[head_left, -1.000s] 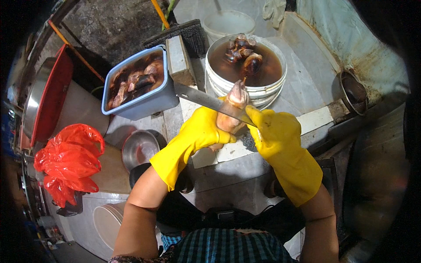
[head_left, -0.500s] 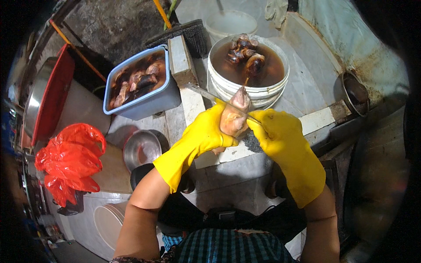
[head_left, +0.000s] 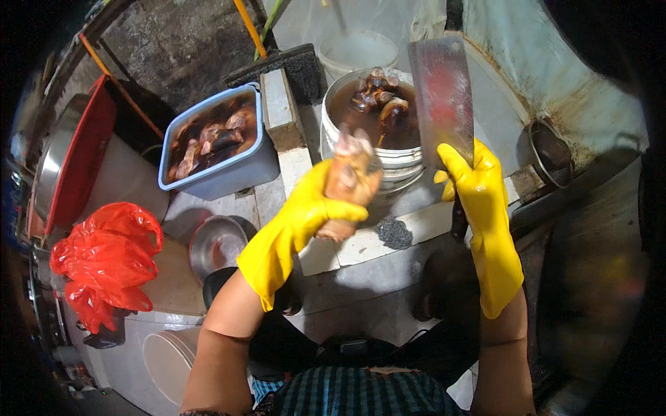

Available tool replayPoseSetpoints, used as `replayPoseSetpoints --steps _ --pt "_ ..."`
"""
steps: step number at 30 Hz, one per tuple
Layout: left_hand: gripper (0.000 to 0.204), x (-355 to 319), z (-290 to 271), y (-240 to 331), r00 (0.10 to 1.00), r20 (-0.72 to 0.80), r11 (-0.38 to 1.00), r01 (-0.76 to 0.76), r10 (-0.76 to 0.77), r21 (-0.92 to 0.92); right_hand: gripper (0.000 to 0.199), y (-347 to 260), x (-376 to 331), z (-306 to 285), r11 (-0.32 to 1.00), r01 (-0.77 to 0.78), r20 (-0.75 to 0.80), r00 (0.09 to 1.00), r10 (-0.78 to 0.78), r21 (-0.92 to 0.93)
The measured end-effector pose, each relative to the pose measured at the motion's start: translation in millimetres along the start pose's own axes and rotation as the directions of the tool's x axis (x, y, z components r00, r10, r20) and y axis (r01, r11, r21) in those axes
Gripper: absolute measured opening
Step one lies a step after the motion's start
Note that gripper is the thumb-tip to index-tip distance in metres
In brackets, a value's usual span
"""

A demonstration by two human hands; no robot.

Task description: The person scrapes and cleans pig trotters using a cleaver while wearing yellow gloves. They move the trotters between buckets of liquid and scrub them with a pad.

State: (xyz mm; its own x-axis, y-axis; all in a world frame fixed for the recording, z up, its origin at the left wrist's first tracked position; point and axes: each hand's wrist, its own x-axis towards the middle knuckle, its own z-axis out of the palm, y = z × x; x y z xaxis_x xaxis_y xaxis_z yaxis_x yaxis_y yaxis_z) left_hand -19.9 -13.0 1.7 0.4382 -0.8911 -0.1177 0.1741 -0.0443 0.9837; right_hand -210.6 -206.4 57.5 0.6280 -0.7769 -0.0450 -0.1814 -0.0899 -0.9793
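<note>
My left hand [head_left: 311, 202], in a yellow rubber glove, is closed round a pig's trotter [head_left: 350, 173]. The trotter is tan and pinkish, blurred by motion, with its toes pointing up and away from me. In my gloved right hand [head_left: 477, 187] is a cleaver [head_left: 444, 97], gripped by its dark handle. Its broad blade stands up with the flat side toward me, in front of the white bucket's right part. Below and between the hands, a dark grey scouring pad [head_left: 394, 234] lies on the white tiled ledge [head_left: 364, 251].
Beyond the trotter, a white bucket [head_left: 333, 121] holds brown liquid and browned meat pieces. A blue tub [head_left: 232, 173] at left holds more. Nearby are a steel bowl [head_left: 216, 243], a red plastic bag [head_left: 111, 249], a pale bucket [head_left: 166, 357] and a broom head [head_left: 298, 69].
The cleaver has swung from lying across the trotter to standing upright at the right. My hands have moved apart, with the trotter shifting left. The scouring pad is now in plain sight.
</note>
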Motion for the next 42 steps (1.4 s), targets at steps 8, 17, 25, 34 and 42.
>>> replayPoseSetpoints --steps 8,17,25,34,42 --pt "0.047 26 -130 3 0.944 -0.281 0.735 -0.315 0.174 -0.601 0.045 -41 67 36 0.553 0.206 0.194 0.978 -0.08 -0.807" --pt "0.06 -7 -148 47 0.863 -0.406 0.472 -0.505 0.302 -0.723 0.044 14 186 82 0.498 0.177 0.438 0.763 0.475 -0.849" --pt "0.095 0 -131 44 0.868 -0.145 0.232 -0.282 0.474 -0.931 0.039 -28 132 81 0.192 0.333 0.342 0.94 0.013 -0.923" --pt "0.083 9 -43 32 0.788 -0.358 0.861 -0.493 0.502 0.122 0.024 -15 3 54 0.987 0.072 0.018 0.997 -0.071 -0.143" --pt "0.086 38 -6 7 0.815 -0.35 0.708 -0.102 0.462 0.699 0.016 -9 -18 63 0.958 -0.068 0.104 0.994 0.041 0.278"
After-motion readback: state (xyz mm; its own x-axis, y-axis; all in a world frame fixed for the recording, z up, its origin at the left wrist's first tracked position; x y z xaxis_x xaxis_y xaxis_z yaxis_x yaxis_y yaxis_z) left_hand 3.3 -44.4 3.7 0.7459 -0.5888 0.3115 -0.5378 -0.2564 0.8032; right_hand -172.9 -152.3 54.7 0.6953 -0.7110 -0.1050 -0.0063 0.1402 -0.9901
